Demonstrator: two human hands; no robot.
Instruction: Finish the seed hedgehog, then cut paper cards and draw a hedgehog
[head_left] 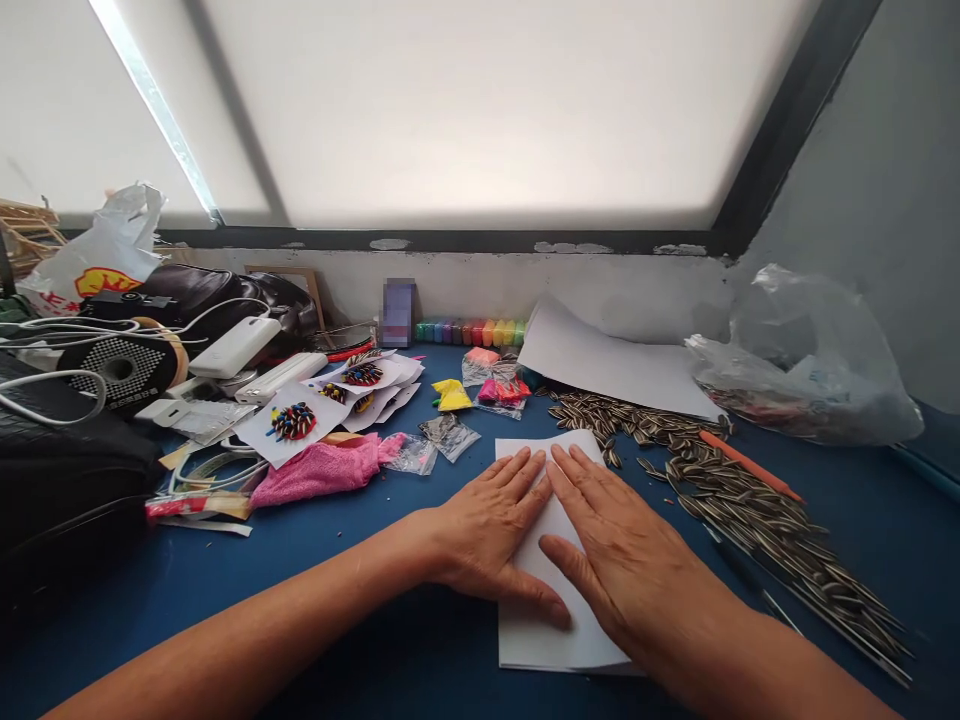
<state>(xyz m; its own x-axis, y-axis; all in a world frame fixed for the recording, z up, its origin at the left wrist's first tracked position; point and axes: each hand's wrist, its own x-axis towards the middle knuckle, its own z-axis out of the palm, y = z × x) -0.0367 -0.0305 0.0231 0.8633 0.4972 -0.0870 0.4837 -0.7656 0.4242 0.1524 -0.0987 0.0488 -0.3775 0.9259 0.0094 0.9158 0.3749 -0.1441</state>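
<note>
A folded sheet of white paper [540,640] lies on the blue table in front of me. My left hand [495,525] rests flat on its left side, fingers stretched toward the far edge. Across the right side of the paper lies my right hand [615,550], also flat, its thumb apart from the fingers. The fingertips of both hands nearly meet near the paper's far end. Neither hand grips anything. Much of the paper is covered by the hands.
Striped sunflower seeds [750,500] spread along the right, with an orange stick [750,465] on them. White sheets [607,355] and a plastic bag [810,360] stand behind. Leftward are a pink cloth [322,475], seed-decorated papers [262,440], a yellow clay packet [451,396] and a white power bank [236,347].
</note>
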